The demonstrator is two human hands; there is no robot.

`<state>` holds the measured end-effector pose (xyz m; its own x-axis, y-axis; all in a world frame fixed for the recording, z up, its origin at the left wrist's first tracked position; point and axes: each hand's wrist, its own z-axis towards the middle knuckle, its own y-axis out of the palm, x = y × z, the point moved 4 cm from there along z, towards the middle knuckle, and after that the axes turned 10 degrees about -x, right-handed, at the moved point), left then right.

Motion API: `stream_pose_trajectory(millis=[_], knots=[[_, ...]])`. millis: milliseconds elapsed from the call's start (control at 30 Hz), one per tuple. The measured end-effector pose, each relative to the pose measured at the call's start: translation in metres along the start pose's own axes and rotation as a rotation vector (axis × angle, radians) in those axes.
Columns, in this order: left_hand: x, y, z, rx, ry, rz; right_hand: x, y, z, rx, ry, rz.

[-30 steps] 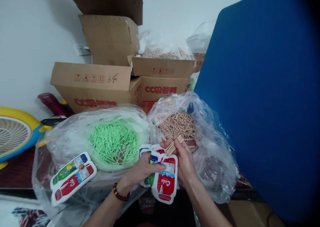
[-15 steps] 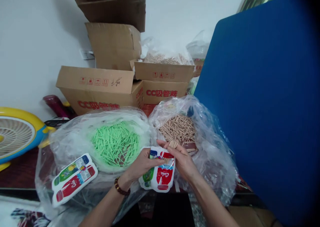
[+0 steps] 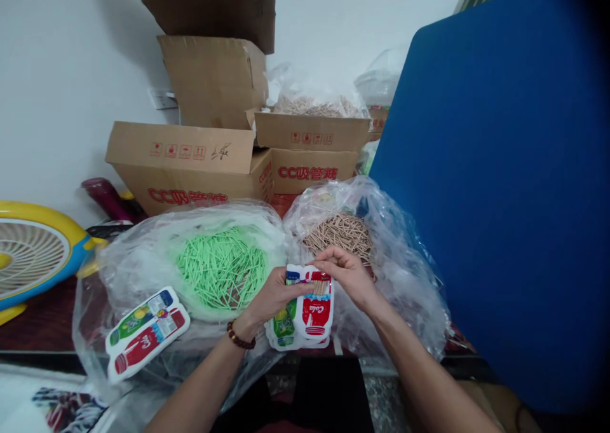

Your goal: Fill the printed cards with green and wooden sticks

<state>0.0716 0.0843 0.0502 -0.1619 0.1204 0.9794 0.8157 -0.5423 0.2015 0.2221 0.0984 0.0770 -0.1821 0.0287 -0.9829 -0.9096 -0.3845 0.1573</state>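
Observation:
My left hand (image 3: 274, 296) grips a small stack of printed candy packets (image 3: 314, 318) in red, green and white, marked "Cola". Its thumb lies across the front of the top packet. Brown stick candies (image 3: 320, 288) show at the upper window of that packet, beside the thumb. At the packet's top edge my right hand (image 3: 345, 273) is closed in a pinch, thumb against fingers. Just behind it lies a heap of brown sticks (image 3: 340, 233) in an open clear plastic bag (image 3: 405, 293). Green sticks (image 3: 222, 268) fill another clear bag (image 3: 138, 248) to the left.
More flat packets (image 3: 147, 334) lie on the left bag's front edge. A yellow and blue fan (image 3: 71, 255) stands far left. Cardboard boxes (image 3: 190, 172) line the back, one with a bag of sticks (image 3: 314, 105). A large blue panel (image 3: 486, 185) fills the right.
The bundle of brown sticks that stuck up from my right hand no longer shows there. Brown sticks now fill more of the packet's window. My right hand has closed at the packet's top edge.

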Motion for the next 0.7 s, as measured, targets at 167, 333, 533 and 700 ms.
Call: stream_pose_trajectory(millis=[167,333,533,700], knots=[[0.009,0.0,-0.003,0.013,0.022,0.058,-0.013,0.001,0.005,-0.019,-0.044,-0.155],[0.024,0.001,-0.011,0.027,0.11,0.098,-0.047,0.016,0.006,-0.103,-0.167,-0.333],[0.027,-0.009,-0.018,0.101,0.162,0.099,-0.071,0.008,0.02,0.067,-0.34,-0.253],[0.025,-0.026,-0.023,0.18,0.207,0.054,-0.026,-0.06,0.041,0.412,-0.25,-0.254]])
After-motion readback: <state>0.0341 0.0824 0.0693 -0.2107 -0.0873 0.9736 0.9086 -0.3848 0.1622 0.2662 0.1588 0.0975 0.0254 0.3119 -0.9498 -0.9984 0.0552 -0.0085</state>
